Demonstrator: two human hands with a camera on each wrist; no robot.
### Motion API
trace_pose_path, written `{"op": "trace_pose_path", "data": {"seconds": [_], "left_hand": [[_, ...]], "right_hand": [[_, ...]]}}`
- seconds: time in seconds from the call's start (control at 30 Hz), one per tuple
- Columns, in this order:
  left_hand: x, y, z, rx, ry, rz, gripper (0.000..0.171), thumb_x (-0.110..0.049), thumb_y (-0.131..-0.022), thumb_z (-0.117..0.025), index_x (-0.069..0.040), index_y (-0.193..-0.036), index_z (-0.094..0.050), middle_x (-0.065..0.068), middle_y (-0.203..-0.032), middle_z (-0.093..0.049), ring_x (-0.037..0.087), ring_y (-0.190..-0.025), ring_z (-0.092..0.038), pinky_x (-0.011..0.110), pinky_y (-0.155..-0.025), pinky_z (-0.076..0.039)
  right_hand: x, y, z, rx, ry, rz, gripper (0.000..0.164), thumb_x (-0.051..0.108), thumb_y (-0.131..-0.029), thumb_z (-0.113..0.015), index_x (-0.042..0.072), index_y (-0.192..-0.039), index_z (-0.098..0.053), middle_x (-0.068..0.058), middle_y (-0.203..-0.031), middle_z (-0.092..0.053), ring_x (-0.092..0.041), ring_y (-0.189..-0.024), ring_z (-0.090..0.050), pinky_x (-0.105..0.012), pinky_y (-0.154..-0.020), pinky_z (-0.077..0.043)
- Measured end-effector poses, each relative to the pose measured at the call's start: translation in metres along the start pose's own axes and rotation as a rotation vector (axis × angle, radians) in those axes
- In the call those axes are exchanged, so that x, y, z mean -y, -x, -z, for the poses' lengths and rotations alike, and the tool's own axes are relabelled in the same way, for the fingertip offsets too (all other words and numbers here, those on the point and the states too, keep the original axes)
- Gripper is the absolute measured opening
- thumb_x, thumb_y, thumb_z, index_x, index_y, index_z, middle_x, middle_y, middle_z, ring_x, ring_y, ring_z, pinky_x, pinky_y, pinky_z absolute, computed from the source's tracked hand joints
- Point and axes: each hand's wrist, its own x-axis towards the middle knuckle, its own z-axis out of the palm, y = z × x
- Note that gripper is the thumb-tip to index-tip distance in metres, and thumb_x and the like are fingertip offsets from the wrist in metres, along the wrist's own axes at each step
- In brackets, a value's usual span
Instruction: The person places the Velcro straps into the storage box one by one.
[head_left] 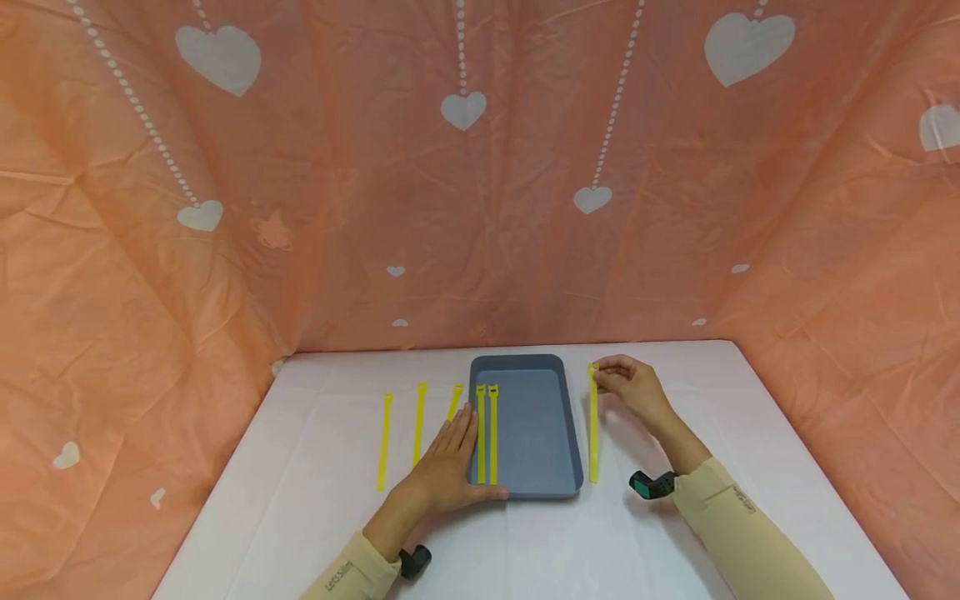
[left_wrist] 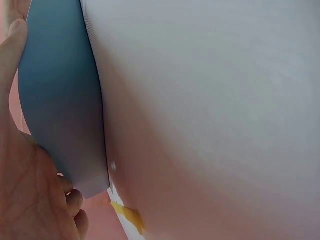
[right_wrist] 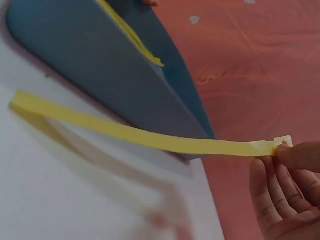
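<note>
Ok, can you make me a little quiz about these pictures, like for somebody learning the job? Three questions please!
1. What does the right hand pinch?
a) a white heart
b) a long, flat, yellow, plastic-looking strap
c) a corner of the pink curtain

2. True or false: the left hand is lifting a strap too.

3. How many yellow straps lie inside the grey-blue rectangular tray, and how many other straps lie to its left in the head view?

Key:
1. b
2. False; it rests against the tray.
3. Two inside, three to the left.
</note>
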Motion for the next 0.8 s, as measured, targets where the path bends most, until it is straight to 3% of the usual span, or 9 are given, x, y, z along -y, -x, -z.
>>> {"op": "trace_pose_path", "data": {"seconds": [0.27, 0.8], "left_hand": [[-0.005, 0.0, 0.006, 0.013, -0.01, 0.0, 0.137, -0.086, -0.083, -0.069, 0.0, -0.171, -0.008, 0.019, -0.18, 0.001, 0.032, -0.167, -0.002, 0.052, -0.135, -0.011], [-0.003, 0.0, 0.003, -0.001, -0.009, -0.011, 0.138, -0.089, -0.083, -0.065, 0.0, -0.171, -0.008, 0.019, -0.18, 0.001, 0.035, -0.167, -0.003, 0.054, -0.134, -0.011]], "right_hand": [[0.012, 0.0, 0.001, -0.004, -0.016, 0.021, 0.034, 0.005, -0.104, -0.071, -0.015, -0.13, -0.064, -0.007, -0.103, -0.074, -0.007, -0.084, -0.074, -0.046, -0.09, -0.065], [0.04, 0.006, 0.001, -0.014, -0.059, 0.075, 0.037, 0.006, -0.103, -0.073, -0.017, -0.129, -0.062, -0.001, -0.098, -0.072, -0.006, -0.081, -0.072, -0.027, -0.08, -0.065]]}}
